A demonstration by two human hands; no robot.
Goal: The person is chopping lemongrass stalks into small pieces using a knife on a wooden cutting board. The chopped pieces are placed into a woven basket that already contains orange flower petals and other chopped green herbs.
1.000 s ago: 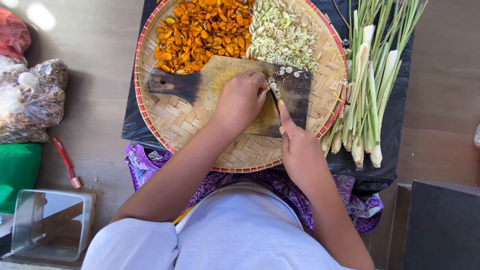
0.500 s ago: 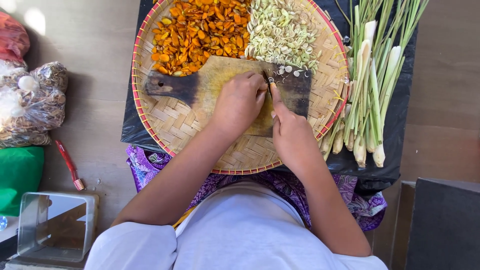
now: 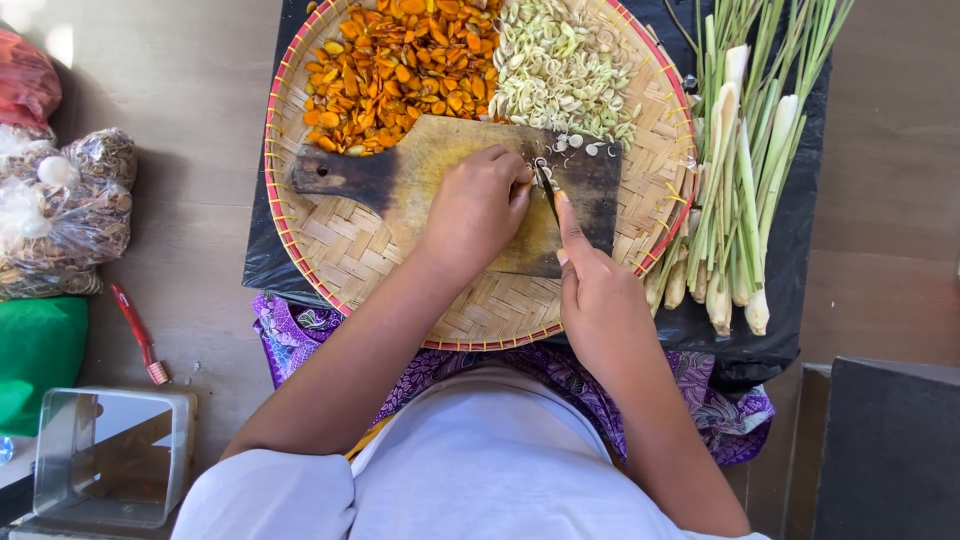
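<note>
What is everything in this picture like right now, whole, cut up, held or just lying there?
Left hand: pressed on the board, pinning a small piece.
Right hand: gripping a knife.
Small dark-bladed knife: held, blade down on the board.
Dark wooden chopping board: lying flat in the tray.
Round woven bamboo tray: holding both piles.
Orange slices: cut, heaped.
Pale green slices: cut, heaped.
Long green stalks: whole, lying beside the tray.

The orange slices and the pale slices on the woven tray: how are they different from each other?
The orange slices are bright orange and lie at the tray's upper left; the pale slices are greenish white and lie at its upper right. The orange slices look larger; the pale slices are small rings. Both are loose heaps on the woven tray.
</note>
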